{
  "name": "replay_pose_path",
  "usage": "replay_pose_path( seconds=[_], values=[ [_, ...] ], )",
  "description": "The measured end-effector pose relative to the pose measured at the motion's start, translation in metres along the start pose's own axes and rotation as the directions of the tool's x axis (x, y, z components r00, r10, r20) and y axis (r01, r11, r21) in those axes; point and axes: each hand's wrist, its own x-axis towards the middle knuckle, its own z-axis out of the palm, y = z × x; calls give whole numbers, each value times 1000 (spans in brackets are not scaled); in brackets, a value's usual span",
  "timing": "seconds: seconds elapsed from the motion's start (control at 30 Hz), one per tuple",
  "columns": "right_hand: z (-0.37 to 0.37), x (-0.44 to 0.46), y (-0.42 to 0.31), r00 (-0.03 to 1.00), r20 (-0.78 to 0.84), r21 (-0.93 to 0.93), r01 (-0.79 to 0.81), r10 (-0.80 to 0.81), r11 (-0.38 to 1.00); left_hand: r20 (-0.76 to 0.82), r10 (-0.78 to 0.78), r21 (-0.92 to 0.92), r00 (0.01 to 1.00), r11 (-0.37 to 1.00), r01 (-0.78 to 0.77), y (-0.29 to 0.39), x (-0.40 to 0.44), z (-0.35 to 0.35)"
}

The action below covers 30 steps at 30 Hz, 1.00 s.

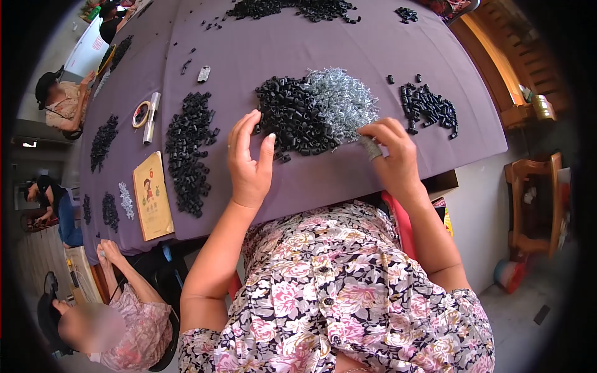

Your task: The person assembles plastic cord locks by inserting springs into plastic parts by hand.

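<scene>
A heap of short black cylindrical parts [292, 115] lies on the purple-grey cloth, touching a heap of small clear or silvery pieces [345, 99] on its right. At the left edge of the black heap is my left hand [250, 163], its thumb and fingers apart and nothing visible between them. My right hand [393, 152] is at the lower right edge of the silvery heap, fingers curled together; what they hold, if anything, is too small to make out. A greyish band [371, 148] shows on one of its fingers.
Left of my hands lie a long black pile [189, 152], a yellow booklet [154, 196], a tape roll [142, 114] and a silvery roll [151, 118]. Another black pile [429, 109] is at right. Co-workers sit along the left side, one person's hands [109, 252] near the table corner.
</scene>
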Motion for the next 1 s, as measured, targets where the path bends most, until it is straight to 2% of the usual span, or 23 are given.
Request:
replay_pose_path(
  seconds=[0.07,0.17,0.2,0.3,0.47,0.6,0.7,0.83,0.93,1.0],
  values=[
    [8,2,-1,993,78,23,87,-89,996,-10,68,101,998,993,-67,-2,1,0],
    [23,0,0,968,184,30,165,-168,986,-64,37,70,997,997,-32,-8,3,4],
    [27,0,1,951,252,-26,189,-177,982,-79,14,50,997,999,-10,-11,3,4],
    [29,-4,-5,951,282,-141,172,-127,975,-98,7,24,995,1000,-5,-12,-1,4],
    [24,-3,-4,957,278,-127,129,-89,983,-62,90,78,994,993,-85,-6,1,7],
    [19,-4,2,963,268,-125,55,-20,991,92,164,136,982,975,-176,5,-14,4],
    [9,-6,6,969,245,-92,-16,38,996,186,132,234,974,956,-175,14,-22,3],
    [2,-14,-2,975,223,-96,19,3,995,220,151,225,964,954,-200,20,-25,-2],
    [13,-7,6,974,212,-104,110,-86,988,229,160,257,960,942,-218,9,-22,5],
    [14,-6,7,969,235,-114,99,-70,989,221,166,261,961,939,-222,8,-21,4]
  ],
)
